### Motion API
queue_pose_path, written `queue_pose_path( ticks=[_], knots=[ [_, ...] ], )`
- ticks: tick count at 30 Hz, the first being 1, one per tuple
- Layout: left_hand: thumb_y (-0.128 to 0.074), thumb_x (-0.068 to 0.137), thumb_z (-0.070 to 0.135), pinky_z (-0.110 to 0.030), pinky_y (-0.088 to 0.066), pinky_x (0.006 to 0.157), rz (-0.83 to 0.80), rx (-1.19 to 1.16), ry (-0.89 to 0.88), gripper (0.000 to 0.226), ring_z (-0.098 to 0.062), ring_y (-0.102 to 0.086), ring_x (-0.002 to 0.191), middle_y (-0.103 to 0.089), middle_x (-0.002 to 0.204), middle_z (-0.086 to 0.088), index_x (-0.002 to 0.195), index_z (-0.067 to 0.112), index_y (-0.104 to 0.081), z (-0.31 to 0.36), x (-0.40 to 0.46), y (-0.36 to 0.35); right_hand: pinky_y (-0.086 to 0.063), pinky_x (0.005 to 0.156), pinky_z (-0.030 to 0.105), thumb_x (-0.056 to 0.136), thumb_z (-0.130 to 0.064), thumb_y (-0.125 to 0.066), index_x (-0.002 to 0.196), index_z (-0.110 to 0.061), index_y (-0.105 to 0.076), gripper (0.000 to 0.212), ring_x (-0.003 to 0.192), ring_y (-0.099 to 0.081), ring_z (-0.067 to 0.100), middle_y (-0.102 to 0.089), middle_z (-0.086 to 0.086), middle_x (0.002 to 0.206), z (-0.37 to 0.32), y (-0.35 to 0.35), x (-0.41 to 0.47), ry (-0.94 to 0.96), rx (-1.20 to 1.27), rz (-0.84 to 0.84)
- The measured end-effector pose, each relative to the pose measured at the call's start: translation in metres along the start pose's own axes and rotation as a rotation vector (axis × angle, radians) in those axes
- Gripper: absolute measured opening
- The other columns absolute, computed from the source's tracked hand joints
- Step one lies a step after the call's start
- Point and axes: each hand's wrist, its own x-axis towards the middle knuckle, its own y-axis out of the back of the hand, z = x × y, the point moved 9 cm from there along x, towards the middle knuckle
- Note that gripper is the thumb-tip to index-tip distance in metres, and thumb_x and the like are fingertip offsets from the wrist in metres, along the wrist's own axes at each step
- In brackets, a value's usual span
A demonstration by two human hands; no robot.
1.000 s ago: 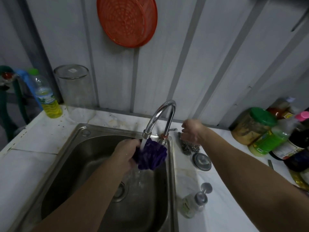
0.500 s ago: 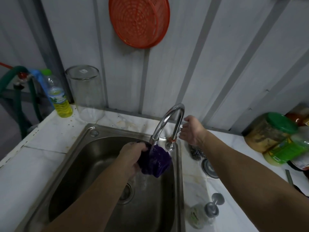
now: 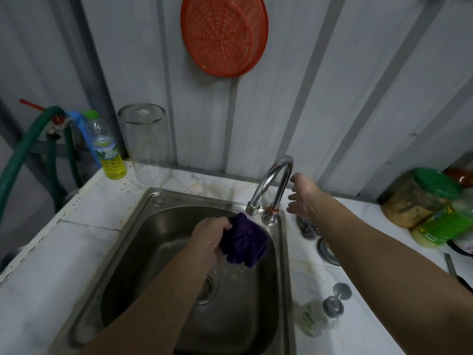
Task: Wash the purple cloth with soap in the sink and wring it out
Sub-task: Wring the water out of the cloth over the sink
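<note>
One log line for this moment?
left hand: gripping purple cloth under faucet | right hand: open beside faucet | soap: not applied

View: we have one head-worn wide-angle camera.
Facing: forward and down, close over our sink (image 3: 143, 213), wall filling the upper frame.

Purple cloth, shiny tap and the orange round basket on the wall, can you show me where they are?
Purple cloth (image 3: 243, 242), head view: middle of the bunched fabric.
Shiny curved metal tap (image 3: 276, 172), head view: top of the bend.
Orange round plastic basket (image 3: 222, 34), head view: centre of its slotted face.
</note>
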Motion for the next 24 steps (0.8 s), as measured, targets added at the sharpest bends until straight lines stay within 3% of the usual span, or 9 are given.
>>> queue_pose_path(
  ticks=[2, 3, 5, 9, 13, 16, 18, 21, 24],
  knots=[
    [-0.058, 0.084, 0.0, -0.039, -0.059, 0.061, 0.004, -0.037, -0.01, 0.035, -0.039, -0.068, 0.099, -0.067, 0.114, -0.021, 0.117, 0.004, -0.066, 0.0, -0.003, 0.003, -0.056, 0.086, 0.048, 0.098, -0.024, -0.046, 0.131, -0.003, -0.049, 0.039, 0.104, -0.059, 0.041, -0.052, 0.022, 0.127, 0.001, 0.005, -0.021, 0.017, -0.005, 0.047],
    [-0.058, 0.083, 0.0, -0.042, -0.06, 0.065, 0.014, -0.059, -0.016, 0.037, -0.04, -0.068, 0.103, -0.067, 0.117, -0.021, 0.118, 0.006, -0.067, 0.0, -0.005, 0.005, -0.053, 0.064, 0.04, 0.097, -0.019, -0.046, 0.112, -0.005, -0.053, 0.021, 0.077, -0.055, 0.033, -0.053, 0.017, 0.107, 0.004, 0.006, -0.034, 0.016, 0.007, 0.063],
    [-0.058, 0.084, -0.001, -0.047, -0.063, 0.07, 0.043, -0.111, -0.021, 0.037, -0.041, -0.068, 0.106, -0.069, 0.119, -0.021, 0.118, 0.009, -0.069, 0.002, -0.01, 0.011, -0.043, 0.047, 0.03, 0.097, -0.014, -0.046, 0.087, -0.01, -0.05, 0.011, 0.057, -0.041, 0.021, -0.049, 0.009, 0.084, 0.015, 0.007, -0.061, 0.003, 0.037, 0.1],
    [-0.059, 0.087, -0.004, -0.043, -0.063, 0.063, 0.037, -0.239, -0.002, 0.032, -0.039, -0.07, 0.101, -0.07, 0.114, -0.02, 0.114, 0.008, -0.069, 0.004, -0.023, 0.016, -0.053, 0.059, 0.032, 0.098, -0.022, -0.051, 0.1, -0.007, -0.062, 0.018, 0.069, -0.063, 0.025, -0.066, 0.013, 0.084, 0.066, -0.016, -0.121, 0.006, 0.247, 0.065],
    [-0.058, 0.087, -0.006, -0.042, -0.065, 0.056, 0.0, -0.37, 0.007, 0.025, -0.038, -0.072, 0.092, -0.071, 0.11, -0.024, 0.11, -0.001, -0.066, 0.007, -0.041, 0.012, -0.052, 0.099, 0.058, 0.093, -0.062, -0.054, 0.103, -0.02, -0.078, 0.049, 0.094, -0.071, 0.03, -0.078, 0.012, 0.099, 0.132, -0.083, -0.146, -0.05, 0.449, -0.215],
    [-0.062, 0.087, -0.001, -0.043, -0.064, 0.057, -0.086, -0.363, 0.044, 0.033, -0.039, -0.077, 0.082, -0.077, 0.102, -0.027, 0.12, -0.007, -0.064, 0.001, -0.055, 0.008, -0.057, 0.094, 0.057, 0.084, -0.07, -0.064, 0.125, -0.012, -0.07, 0.071, 0.107, -0.071, 0.042, -0.072, 0.022, 0.122, 0.142, -0.114, -0.142, -0.015, 0.729, -0.349],
    [-0.072, 0.087, 0.009, -0.044, -0.064, 0.06, -0.127, -0.265, 0.092, 0.035, -0.037, -0.079, 0.081, -0.08, 0.097, -0.023, 0.119, -0.003, -0.067, -0.008, -0.061, 0.012, -0.059, 0.091, 0.051, 0.079, -0.069, -0.07, 0.124, -0.007, -0.072, 0.077, 0.112, -0.071, 0.04, -0.071, 0.024, 0.125, 0.134, -0.117, -0.137, 0.032, 0.853, -0.362],
    [-0.085, 0.078, 0.036, -0.049, -0.065, 0.075, -0.215, -0.023, 0.17, 0.05, -0.036, -0.078, 0.093, -0.08, 0.106, -0.018, 0.117, 0.006, -0.073, -0.018, -0.067, 0.02, -0.06, 0.084, 0.047, 0.069, -0.059, -0.085, 0.101, -0.016, -0.082, 0.054, 0.1, -0.076, 0.032, -0.078, 0.015, 0.11, 0.122, -0.113, -0.132, 0.136, 0.816, -0.36],
    [-0.088, 0.062, 0.06, -0.046, -0.062, 0.085, -0.253, 0.335, 0.153, 0.071, -0.03, -0.077, 0.1, -0.08, 0.108, -0.011, 0.115, 0.015, -0.074, -0.018, -0.072, 0.029, -0.059, 0.083, 0.044, 0.07, -0.037, -0.091, 0.1, -0.015, -0.075, 0.041, 0.092, -0.073, 0.027, -0.075, 0.013, 0.1, 0.113, -0.108, -0.13, 0.218, 0.73, -0.328]
  ],
)
